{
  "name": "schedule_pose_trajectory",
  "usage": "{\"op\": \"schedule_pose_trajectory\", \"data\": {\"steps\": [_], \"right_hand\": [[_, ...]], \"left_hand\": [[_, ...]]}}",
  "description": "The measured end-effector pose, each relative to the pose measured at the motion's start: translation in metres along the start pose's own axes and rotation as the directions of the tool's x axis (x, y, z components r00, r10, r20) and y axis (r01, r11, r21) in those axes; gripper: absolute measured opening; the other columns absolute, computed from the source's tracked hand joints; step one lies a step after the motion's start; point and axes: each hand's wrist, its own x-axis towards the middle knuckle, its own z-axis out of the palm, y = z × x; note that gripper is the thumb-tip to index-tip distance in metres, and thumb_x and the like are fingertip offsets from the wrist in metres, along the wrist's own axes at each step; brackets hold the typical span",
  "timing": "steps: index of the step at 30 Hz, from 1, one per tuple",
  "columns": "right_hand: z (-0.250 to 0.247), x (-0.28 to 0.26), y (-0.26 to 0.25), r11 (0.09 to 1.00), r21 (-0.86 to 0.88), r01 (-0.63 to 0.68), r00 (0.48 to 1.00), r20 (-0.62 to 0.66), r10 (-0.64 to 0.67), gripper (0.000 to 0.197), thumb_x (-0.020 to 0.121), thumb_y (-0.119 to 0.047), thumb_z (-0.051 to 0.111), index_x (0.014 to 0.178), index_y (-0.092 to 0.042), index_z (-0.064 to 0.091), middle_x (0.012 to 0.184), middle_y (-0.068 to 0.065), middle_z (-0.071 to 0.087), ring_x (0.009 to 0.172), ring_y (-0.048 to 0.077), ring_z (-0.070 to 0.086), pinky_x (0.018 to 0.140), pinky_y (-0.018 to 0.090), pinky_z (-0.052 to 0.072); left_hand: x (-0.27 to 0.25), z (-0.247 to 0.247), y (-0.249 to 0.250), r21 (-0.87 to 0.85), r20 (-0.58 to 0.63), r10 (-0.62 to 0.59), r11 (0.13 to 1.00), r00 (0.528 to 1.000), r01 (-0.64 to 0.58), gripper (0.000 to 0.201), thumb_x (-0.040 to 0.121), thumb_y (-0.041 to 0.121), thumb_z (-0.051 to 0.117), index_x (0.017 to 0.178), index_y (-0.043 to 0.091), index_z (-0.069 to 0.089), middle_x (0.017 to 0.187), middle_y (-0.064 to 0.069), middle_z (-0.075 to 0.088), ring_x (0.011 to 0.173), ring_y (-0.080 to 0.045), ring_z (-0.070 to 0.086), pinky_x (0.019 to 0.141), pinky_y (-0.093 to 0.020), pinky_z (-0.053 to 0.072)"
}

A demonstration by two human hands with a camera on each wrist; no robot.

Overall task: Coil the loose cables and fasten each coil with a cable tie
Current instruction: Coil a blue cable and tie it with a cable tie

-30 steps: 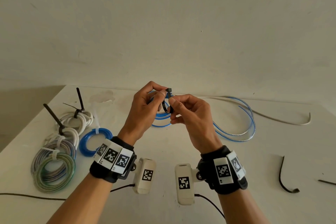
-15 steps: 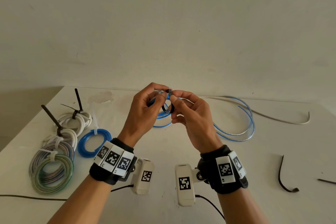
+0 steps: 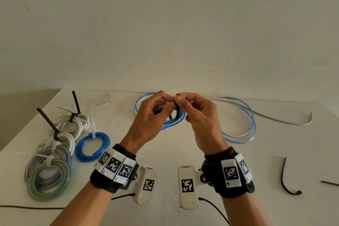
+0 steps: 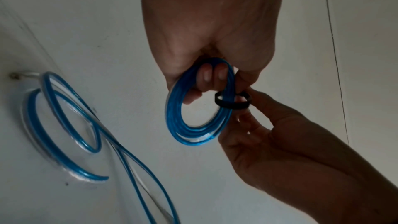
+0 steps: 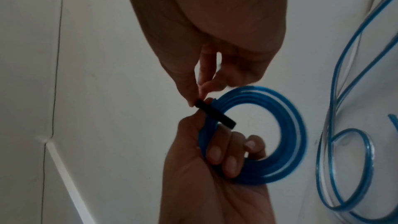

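Gripping blue coil [image 4: 200,108] — left hand [image 4: 206,28], tie [image 4: 232,102] alongside

Head view evenly bright, wrist views dim, slightly blurred

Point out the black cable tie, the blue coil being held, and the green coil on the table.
black cable tie [image 4: 232,104]: left wrist view, front of its loop.
blue coil [image 4: 174,108]: left wrist view, left arc.
green coil [image 3: 34,188]: head view, lower left arc.

Glossy translucent blue plastic cable [image 4: 200,108], matt black tie [image 4: 232,103]
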Motion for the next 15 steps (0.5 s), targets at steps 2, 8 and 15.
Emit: {"op": "schedule_pose_trajectory", "data": {"steps": [2,8,15], "right_hand": [[-0.001,0.001,-0.001,0.999,-0.020,0.030,0.998,-0.056,-0.031,0.014,0.095,-0.010,0.067,0.100,0.002,0.072,0.082,0.007,0.071,0.068,0.008,0.063,0.063,0.013,0.047],[-0.019,0.012,-0.002,0.999,0.007,0.034,0.960,-0.279,-0.031,0.008,0.100,-0.014,0.062,0.093,-0.013,0.066,0.086,0.001,0.069,0.081,0.013,0.064,0.073,0.032,0.050],[-0.016,0.010,-0.004,0.999,-0.001,0.035,0.959,-0.283,-0.034,0.012,0.101,-0.015,0.062,0.097,-0.005,0.066,0.078,0.002,0.070,0.061,0.012,0.053,0.055,0.023,0.044]], "left_hand": [[-0.002,0.004,0.001,-0.033,0.038,-0.017,0.999,0.999,0.018,0.015,0.101,0.009,0.057,0.089,0.015,0.064,0.080,-0.001,0.072,0.063,-0.016,0.054,0.063,-0.023,0.046],[-0.012,0.022,0.008,-0.079,0.259,-0.101,0.989,0.961,0.126,0.013,0.101,0.002,0.052,0.091,-0.002,0.061,0.065,0.014,0.062,0.059,-0.001,0.054,0.066,-0.012,0.041],[-0.014,0.020,0.013,-0.144,0.259,-0.121,0.976,0.958,0.163,0.028,0.092,0.048,0.062,0.079,0.023,0.060,0.089,-0.026,0.065,0.067,-0.030,0.042,0.070,-0.037,0.042]]}}
